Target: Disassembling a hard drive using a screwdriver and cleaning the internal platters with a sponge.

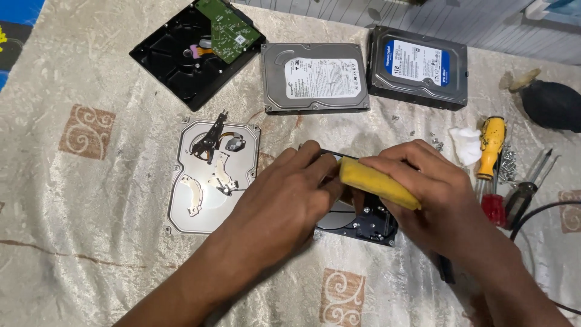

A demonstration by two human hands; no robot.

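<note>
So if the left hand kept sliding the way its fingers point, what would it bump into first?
The left hand points up and to the right, and its fingers already touch the open drive beside the yellow handle. Past that, the blue-labelled drive probably comes first, though depth is hard to judge.

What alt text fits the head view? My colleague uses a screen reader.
Two hands work on an open hard drive on a patterned cloth; the right hand grips a yellow tool handle, the left hand steadies it. Three more drives and screwdrivers lie around.
</note>
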